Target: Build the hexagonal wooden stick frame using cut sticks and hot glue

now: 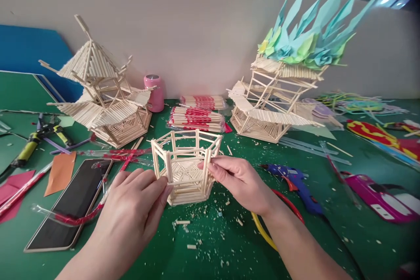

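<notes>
A small six-sided frame point(168, 162) built of pale wooden sticks stands between my hands, with upright posts, top rails and a patterned stick floor. My left hand point(134, 203) is closed at its front left, thumb and fingertips pinching the end of a thin wooden stick point(187, 183) that lies across the front side. Whether that stick is fixed to the posts I cannot tell. My right hand point(241, 179) grips a right-hand post of the frame between thumb and fingers, some fingertips reaching inside.
Two larger stick pavilions stand behind, one with a pointed roof point(90, 63), one topped with folded paper point(308, 43). Packs of sticks point(197, 118) lie between them. A blue glue gun point(295, 183) lies right; a phone point(70, 205) and pliers point(29, 144) lie left. Scraps litter the green table point(210, 253).
</notes>
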A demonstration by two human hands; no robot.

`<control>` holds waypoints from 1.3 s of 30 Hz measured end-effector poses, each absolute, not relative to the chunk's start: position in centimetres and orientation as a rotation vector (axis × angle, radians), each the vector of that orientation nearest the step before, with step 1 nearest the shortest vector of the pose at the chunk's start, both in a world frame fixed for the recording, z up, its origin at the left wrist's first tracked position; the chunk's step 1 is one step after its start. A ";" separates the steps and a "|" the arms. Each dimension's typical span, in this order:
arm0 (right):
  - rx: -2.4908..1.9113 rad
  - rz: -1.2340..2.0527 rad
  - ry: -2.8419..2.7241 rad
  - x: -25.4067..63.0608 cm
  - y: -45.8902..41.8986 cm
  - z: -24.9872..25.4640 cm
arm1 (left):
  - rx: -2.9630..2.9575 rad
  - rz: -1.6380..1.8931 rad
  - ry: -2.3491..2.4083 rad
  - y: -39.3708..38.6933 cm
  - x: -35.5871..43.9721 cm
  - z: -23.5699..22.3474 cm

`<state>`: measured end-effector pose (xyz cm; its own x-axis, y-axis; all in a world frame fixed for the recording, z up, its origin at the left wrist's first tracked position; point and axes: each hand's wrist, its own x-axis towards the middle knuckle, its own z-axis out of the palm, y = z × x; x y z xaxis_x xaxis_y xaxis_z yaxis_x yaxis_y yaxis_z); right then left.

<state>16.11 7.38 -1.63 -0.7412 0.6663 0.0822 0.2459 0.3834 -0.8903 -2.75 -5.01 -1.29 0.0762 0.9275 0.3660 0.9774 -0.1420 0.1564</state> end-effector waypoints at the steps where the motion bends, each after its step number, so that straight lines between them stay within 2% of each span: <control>1: -0.784 1.322 -2.217 16.1 7.2 -1.7 | -2.201 -0.589 -1.962 -5.1 -2.7 -1.3; 14: -0.770 1.352 -2.175 16.2 6.7 -1.8 | -2.214 -0.611 -1.944 -5.5 -2.7 -1.6; 39: -0.836 1.168 -2.082 16.0 7.2 -2.9 | -2.197 -0.635 -2.012 -5.4 -2.8 -1.4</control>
<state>15.98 7.17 -2.90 -0.6199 0.7599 0.1956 0.2289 0.4135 -0.8813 -2.83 -5.37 -1.40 0.0426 0.9307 0.3633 0.9706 -0.1248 0.2057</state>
